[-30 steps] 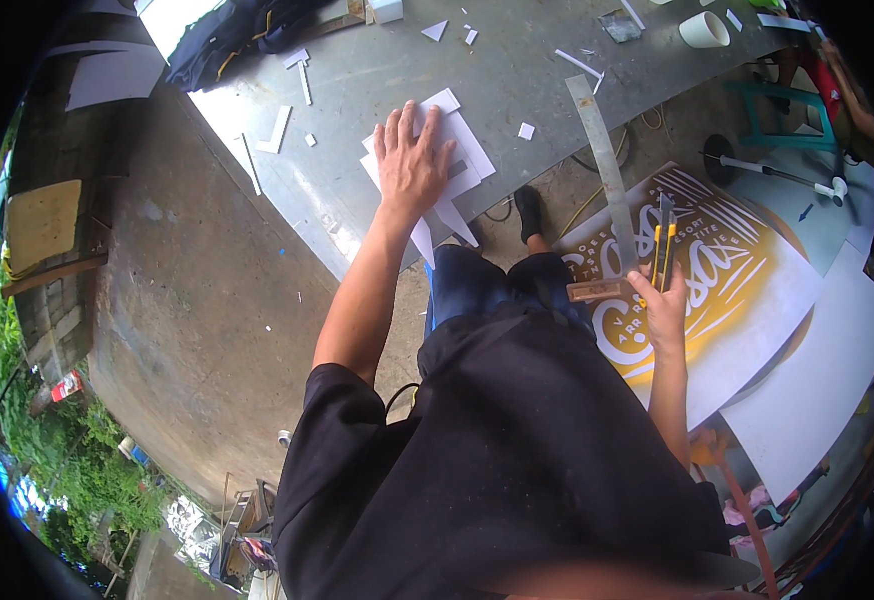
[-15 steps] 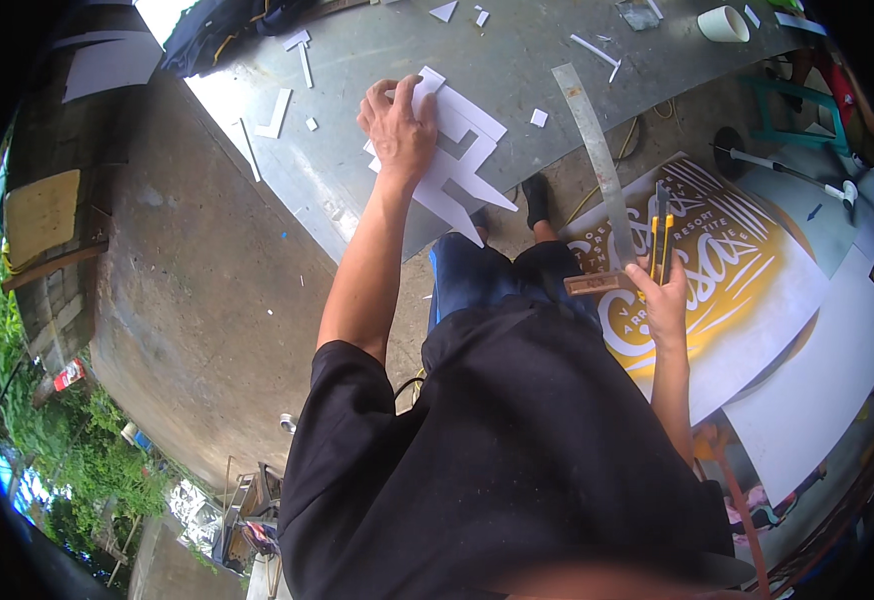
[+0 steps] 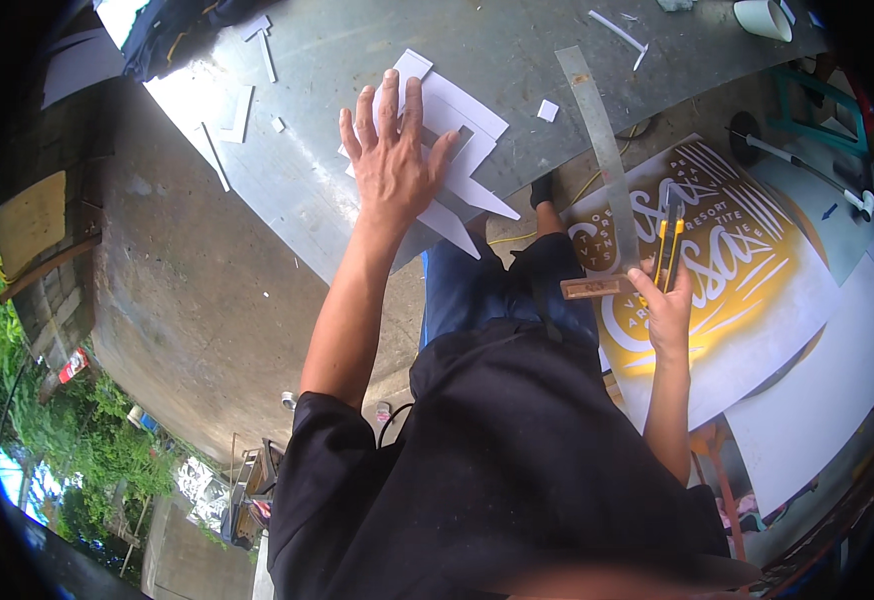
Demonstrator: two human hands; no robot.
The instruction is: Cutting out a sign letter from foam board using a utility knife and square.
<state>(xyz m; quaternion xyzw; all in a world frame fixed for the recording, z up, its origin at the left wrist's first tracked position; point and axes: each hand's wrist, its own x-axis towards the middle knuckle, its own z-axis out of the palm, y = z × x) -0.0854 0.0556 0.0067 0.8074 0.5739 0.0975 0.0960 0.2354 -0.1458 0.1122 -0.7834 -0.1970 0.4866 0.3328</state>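
Note:
My left hand (image 3: 392,165) lies with its fingers spread over a white cut-out board (image 3: 469,112) with rectangular notches and two pointed ends. The hand covers part of the board, whose points stick out past the near edge of the metal table. Off to the right, my right hand (image 3: 669,318) is closed round both a try square and a yellow-and-black utility knife (image 3: 670,245). The try square (image 3: 602,150) has a long worn metal blade that points away from me, and a brown stock. Both tools are held up off the table.
Small white offcuts (image 3: 548,110) and strips lie about the grey metal table (image 3: 327,120). A white cup (image 3: 763,20) lies on its side at the far right. Below on the right is a yellow-sprayed lettered sheet (image 3: 747,290), near a teal stool (image 3: 822,105).
My left hand has gone from curled fingers at the board's far edge to spread fingers across it. My right hand still holds the try square and knife. The whole view has shifted slightly.

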